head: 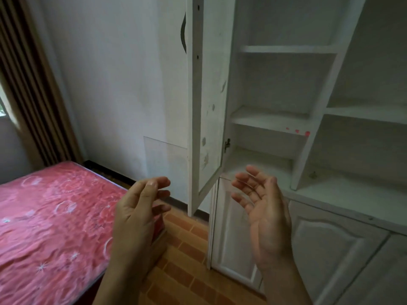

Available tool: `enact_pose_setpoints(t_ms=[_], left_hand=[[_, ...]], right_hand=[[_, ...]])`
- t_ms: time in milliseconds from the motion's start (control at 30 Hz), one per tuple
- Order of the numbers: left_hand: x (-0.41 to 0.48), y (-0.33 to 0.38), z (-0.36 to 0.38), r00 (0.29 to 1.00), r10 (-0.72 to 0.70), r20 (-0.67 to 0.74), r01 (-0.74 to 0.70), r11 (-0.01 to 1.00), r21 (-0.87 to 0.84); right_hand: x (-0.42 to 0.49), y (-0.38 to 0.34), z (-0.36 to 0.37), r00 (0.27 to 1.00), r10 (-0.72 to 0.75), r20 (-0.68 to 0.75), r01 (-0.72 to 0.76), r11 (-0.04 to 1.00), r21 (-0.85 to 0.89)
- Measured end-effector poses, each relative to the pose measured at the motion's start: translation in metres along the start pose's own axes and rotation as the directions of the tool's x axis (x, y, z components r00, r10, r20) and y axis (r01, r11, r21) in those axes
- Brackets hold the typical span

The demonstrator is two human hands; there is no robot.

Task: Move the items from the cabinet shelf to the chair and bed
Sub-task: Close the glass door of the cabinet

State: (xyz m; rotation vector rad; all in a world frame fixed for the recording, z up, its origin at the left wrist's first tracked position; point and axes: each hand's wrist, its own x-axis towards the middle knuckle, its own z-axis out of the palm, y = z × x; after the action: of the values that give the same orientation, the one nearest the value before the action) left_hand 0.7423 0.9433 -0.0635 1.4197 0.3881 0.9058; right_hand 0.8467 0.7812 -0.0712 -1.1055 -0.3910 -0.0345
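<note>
Showing the head view. A white cabinet [286, 84] stands at right with its tall door [207, 106] swung out toward the viewer, a dark curved handle [183, 33] on its outer face. Inside, the middle shelf [268, 121] carries red marks [297, 131] along its front edge. A small object [312, 175], too small to identify, sits on the ledge further down, beside an upright divider. A closed lower door [319, 249] with an arched panel lies beneath that ledge. The bed [50, 216], covered in pink patterned fabric, fills lower left. Orange-brown tiled floor [187, 260] runs between bed and cabinet.

Both hands are raised, apart from each other.
- **Left hand [136, 219]:** back toward the viewer, fingers loosely curved, grip apart and holding nothing, over the bed's corner.
- **Right hand [264, 216]:** palm turned leftward, fingers straight and spread, grip apart and holding nothing, just right of the door's lower corner.

A white wall [121, 84] and a brown striped curtain [33, 95] close the left background.
</note>
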Motion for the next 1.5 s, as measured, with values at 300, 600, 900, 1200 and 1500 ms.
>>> enact_pose_setpoints(t_ms=[300, 600, 900, 1200, 1500], left_hand=[[0.076, -0.011, 0.055, 0.997, 0.076, 0.005, -0.076, 0.996, 0.035], [0.170, -0.015, 0.072, 0.978, 0.179, 0.107, -0.177, 0.984, -0.023], [0.253, -0.012, 0.080, 0.949, 0.264, 0.174, -0.248, 0.963, -0.105], [0.297, 0.002, 0.094, 0.899, 0.331, 0.287, -0.284, 0.939, -0.195], [0.339, 0.066, 0.117, 0.816, 0.463, 0.345, -0.328, 0.864, -0.382]], right_hand=[[0.093, 0.018, -0.005, 0.999, 0.009, 0.040, -0.009, 1.000, 0.004], [0.159, 0.028, 0.039, 0.995, -0.091, 0.048, 0.092, 0.996, -0.015], [0.200, 0.028, 0.110, 0.971, -0.220, 0.094, 0.231, 0.966, -0.116], [0.228, 0.019, 0.157, 0.901, -0.400, 0.167, 0.433, 0.848, -0.305], [0.247, 0.001, 0.181, 0.812, -0.559, 0.169, 0.558, 0.661, -0.502]])
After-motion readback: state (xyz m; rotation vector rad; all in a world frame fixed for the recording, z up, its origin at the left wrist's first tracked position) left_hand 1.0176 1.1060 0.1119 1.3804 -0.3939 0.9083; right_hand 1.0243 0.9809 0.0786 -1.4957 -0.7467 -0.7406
